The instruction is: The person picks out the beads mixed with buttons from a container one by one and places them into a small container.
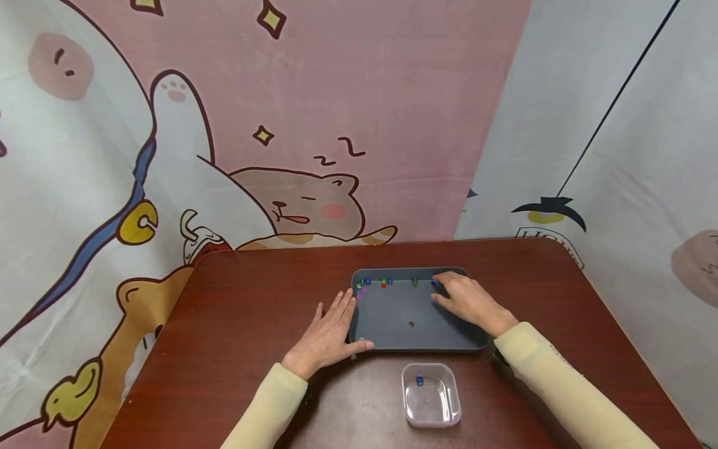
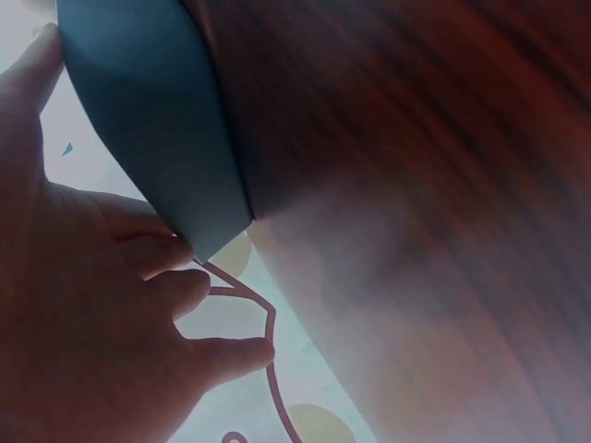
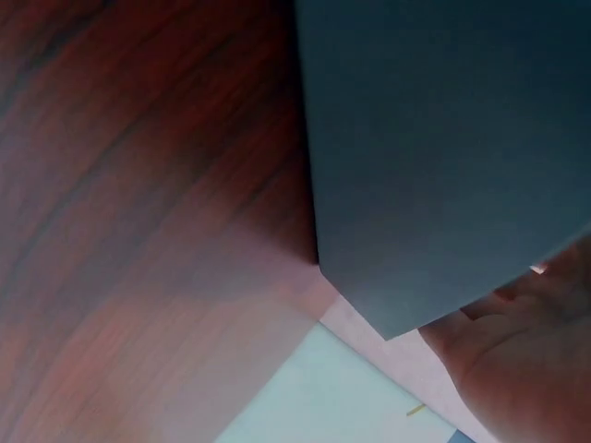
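Observation:
A grey rectangular tray (image 1: pixel 417 312) lies on the table with several small coloured beads in it, mostly along its far side. My left hand (image 1: pixel 328 337) rests at the tray's left edge, fingers straight and thumb along the near rim. In the left wrist view, that hand (image 2: pixel 102 295) touches the tray's outer wall (image 2: pixel 152 111). My right hand (image 1: pixel 471 302) reaches over the tray's far right part. Its thumb and index finger are apart, the fingertips close to a blue bead (image 1: pixel 433 283). In the right wrist view, the tray wall (image 3: pixel 443 157) partly hides that hand (image 3: pixel 517 360).
A clear plastic box (image 1: pixel 432 411) stands in front of the tray, with a blue bead (image 1: pixel 419 380) inside. Pink rings (image 1: pixel 361 293) and a green bead (image 1: pixel 415 282) lie in the tray; a small brown piece (image 1: pixel 412 324) sits near its middle. A printed curtain hangs behind the brown table (image 1: pixel 241 324).

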### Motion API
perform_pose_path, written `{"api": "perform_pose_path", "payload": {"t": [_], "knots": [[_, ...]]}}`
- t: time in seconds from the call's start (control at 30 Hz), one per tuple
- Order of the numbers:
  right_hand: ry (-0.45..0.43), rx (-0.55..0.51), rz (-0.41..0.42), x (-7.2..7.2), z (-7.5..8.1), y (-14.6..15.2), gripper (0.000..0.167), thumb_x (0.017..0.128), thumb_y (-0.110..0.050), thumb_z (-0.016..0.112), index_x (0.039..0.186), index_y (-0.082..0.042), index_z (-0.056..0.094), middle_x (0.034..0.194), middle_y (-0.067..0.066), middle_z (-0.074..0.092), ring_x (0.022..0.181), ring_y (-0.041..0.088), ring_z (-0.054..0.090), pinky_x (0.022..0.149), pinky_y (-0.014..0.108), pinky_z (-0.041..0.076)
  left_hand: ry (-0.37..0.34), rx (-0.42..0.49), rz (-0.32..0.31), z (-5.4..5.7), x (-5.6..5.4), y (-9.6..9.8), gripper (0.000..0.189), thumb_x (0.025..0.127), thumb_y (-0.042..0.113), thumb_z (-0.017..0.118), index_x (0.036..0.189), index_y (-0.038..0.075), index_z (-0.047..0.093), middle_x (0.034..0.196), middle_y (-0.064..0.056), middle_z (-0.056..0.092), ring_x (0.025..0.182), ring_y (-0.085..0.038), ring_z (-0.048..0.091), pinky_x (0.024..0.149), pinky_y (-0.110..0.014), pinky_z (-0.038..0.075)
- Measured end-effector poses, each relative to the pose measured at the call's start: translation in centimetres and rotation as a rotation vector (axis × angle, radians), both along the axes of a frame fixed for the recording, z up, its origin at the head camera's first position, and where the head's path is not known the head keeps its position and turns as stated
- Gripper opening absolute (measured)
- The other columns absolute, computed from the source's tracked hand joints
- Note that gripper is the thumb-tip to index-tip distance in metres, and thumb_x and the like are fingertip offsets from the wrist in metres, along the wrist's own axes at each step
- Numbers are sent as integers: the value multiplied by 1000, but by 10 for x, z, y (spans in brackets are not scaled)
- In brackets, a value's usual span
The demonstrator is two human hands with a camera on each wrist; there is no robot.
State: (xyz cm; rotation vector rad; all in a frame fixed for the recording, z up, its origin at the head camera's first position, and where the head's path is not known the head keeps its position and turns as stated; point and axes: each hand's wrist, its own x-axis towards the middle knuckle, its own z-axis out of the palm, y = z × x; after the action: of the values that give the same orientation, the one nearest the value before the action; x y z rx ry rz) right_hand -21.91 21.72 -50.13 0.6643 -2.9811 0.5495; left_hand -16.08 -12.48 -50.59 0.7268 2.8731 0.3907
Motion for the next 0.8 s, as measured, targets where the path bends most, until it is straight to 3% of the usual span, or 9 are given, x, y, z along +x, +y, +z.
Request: {"api": "perform_pose_path", "payload": {"t": [0.5, 0.8], "knots": [[-33, -22, -54, -3, -3, -2, 47, 96, -15, 76, 136, 7, 62, 133, 27, 63, 121, 42, 62, 95, 57, 53, -23, -3, 7, 1, 1, 1, 110, 90, 79, 55, 164, 3, 25, 174, -9, 10, 159, -28, 11, 121, -64, 16], [1, -59, 43, -6, -7, 2, 39, 94, 1, 72, 132, 6, 65, 129, 24, 66, 121, 39, 63, 96, 55, 52, -16, 8, 6, 0, 2, 1, 108, 92, 78, 54, 164, 2, 25, 174, -9, 10, 159, -28, 11, 121, -64, 17]]}}
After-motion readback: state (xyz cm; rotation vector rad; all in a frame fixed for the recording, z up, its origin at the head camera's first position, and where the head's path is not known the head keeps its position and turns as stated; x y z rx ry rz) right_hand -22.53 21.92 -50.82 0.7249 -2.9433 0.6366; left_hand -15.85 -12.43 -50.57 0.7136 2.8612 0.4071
